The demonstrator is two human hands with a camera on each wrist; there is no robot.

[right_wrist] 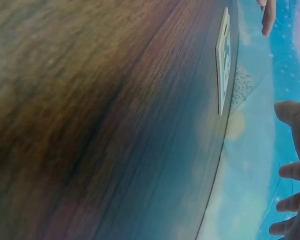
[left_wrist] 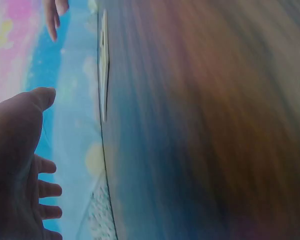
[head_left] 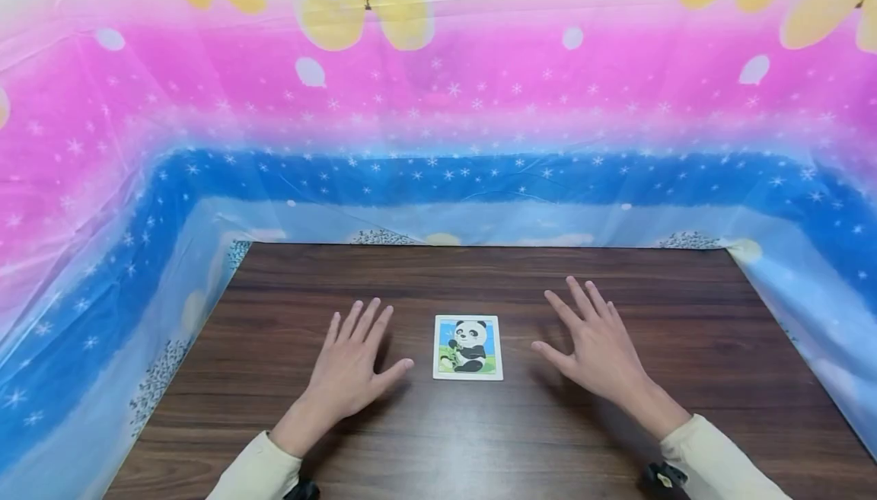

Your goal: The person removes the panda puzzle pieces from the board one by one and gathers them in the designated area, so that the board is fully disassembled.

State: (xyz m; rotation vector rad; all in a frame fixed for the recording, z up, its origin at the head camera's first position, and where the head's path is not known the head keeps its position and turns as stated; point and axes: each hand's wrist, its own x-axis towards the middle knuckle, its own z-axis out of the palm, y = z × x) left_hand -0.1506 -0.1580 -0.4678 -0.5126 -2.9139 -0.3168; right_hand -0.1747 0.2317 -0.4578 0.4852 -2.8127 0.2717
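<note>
A small white-bordered panda picture board (head_left: 468, 348) lies flat on the dark wooden table (head_left: 466, 439), between the two hands. To its left, my left hand (head_left: 352, 367) is held palm down above the table with fingers straight and spread. My right hand (head_left: 599, 348) mirrors it on the other side, fingers also spread. Neither hand touches the board or holds anything. In the left wrist view the board (left_wrist: 104, 65) appears edge-on beyond the left hand (left_wrist: 15, 165). The right wrist view shows the board (right_wrist: 223, 62) at a slant, with the right hand (right_wrist: 295, 165) at the edge.
A cloth (head_left: 438, 119) printed in pink and blue with snowflakes hangs behind the table and along both its sides. Dark wrist straps (head_left: 664, 476) sit at the cuffs of the cream sleeves (head_left: 719, 458).
</note>
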